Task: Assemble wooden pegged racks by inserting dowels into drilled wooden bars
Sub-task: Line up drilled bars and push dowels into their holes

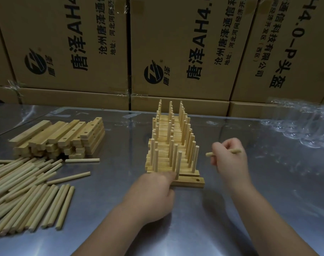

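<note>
A drilled wooden bar (pixel 191 182) lies at the near end of a long row of finished pegged racks (pixel 173 137). One dowel (pixel 179 163) stands upright in the bar near its middle, and an empty hole shows at the bar's right end. My left hand (pixel 153 193) holds the bar's left part, fingers at the foot of that dowel. To the right of the row, my right hand (pixel 229 154) grips a loose dowel (pixel 209 154) that lies about level above the table.
Loose dowels (pixel 26 196) lie in a heap at the left front. Behind them sits a stack of drilled bars (pixel 65 137). Crumpled clear plastic (pixel 301 122) lies at the back right. Cardboard boxes (pixel 176 52) wall off the far edge of the metal table (pixel 277 191).
</note>
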